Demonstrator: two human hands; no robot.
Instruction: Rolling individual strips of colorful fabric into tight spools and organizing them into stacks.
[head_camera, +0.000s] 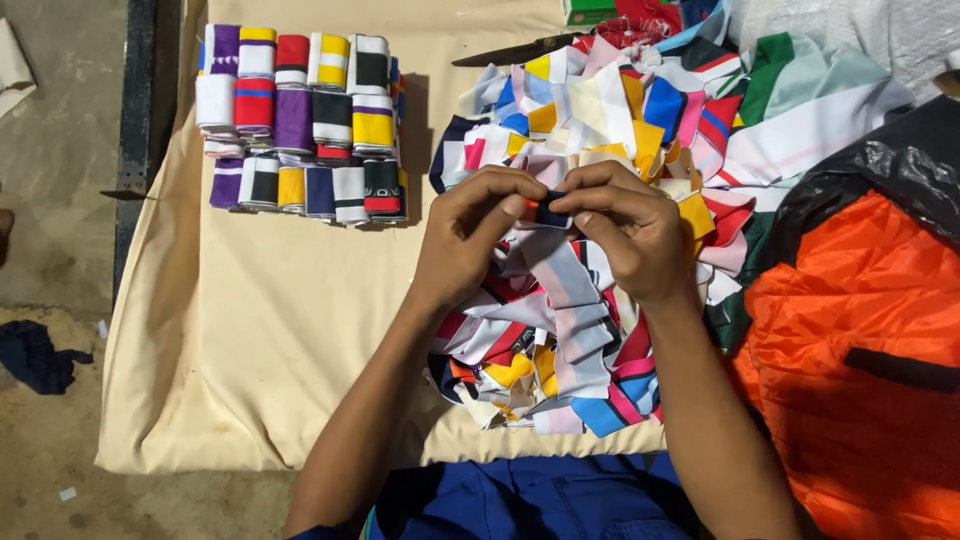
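Head view: soft striped fabric strip (551, 210)

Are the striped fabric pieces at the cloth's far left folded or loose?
Folded: the striped fabric pieces sit as compact bundles in neat rows, unlike the loose pile.

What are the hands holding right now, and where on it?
Both the left hand and right hand pinch a small dark fabric piece by its opposite ends, over the pile of striped fabric strips.
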